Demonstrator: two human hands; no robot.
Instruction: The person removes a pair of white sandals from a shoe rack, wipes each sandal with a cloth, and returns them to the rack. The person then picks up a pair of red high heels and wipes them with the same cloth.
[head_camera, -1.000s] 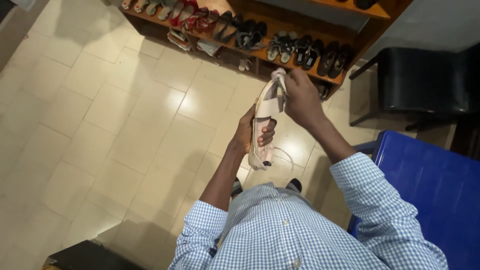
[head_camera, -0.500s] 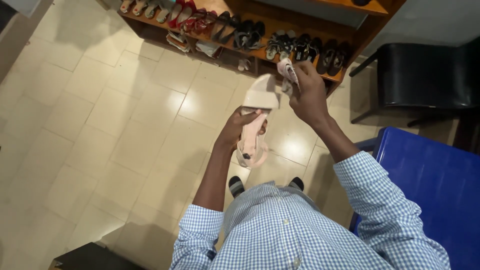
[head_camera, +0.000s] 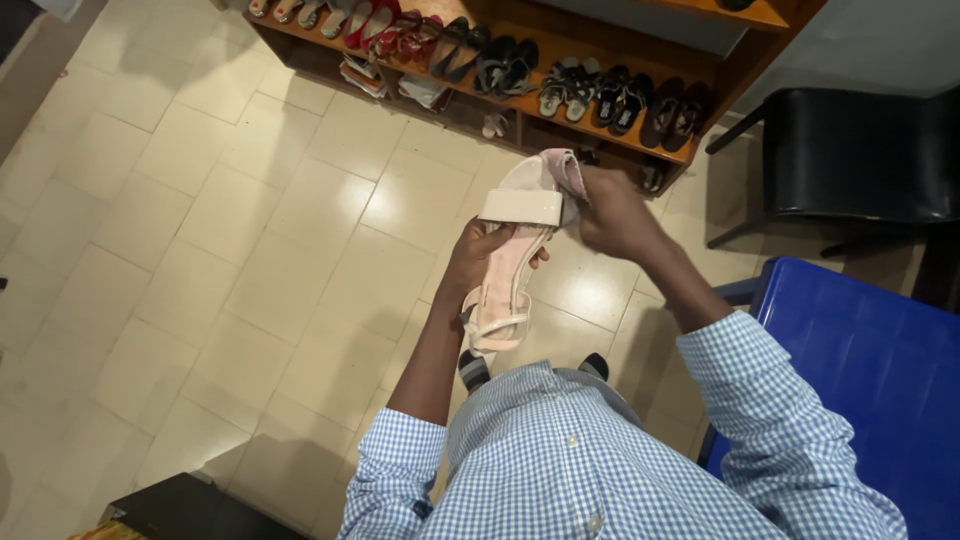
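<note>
Nearest the camera, a blue-and-white checked shirt with sleeves rolled to the forearm, filling the bottom of the view. Just beyond it, left hand curled round the middle of a pale pink sandal, fingers wrapped under the sole and thumb on its near edge, closed firmly enough to hold the shoe up in the air. Sandal held lengthwise away from the body, heel strap (a thin loop) hanging down toward the shirt, wide cream toe band at the far end. Right hand closed at the sandal's toe, fingers bunched round a small pinkish cloth and pressing it against the front of the shoe, just beside the toe band. Both hands close together, over the floor and well above it. Below them, two dark-socked feet on a floor of pale cream tiles. To the right, a blue plastic table, near the right elbow. Bottom left, the corner of a dark box-like thing, too cut off to tell more. Farther off, a black chair against the wall. Farthest, a wooden shoe rack with a row of sandals and slippers on its shelf, more pairs tucked beneath.
</note>
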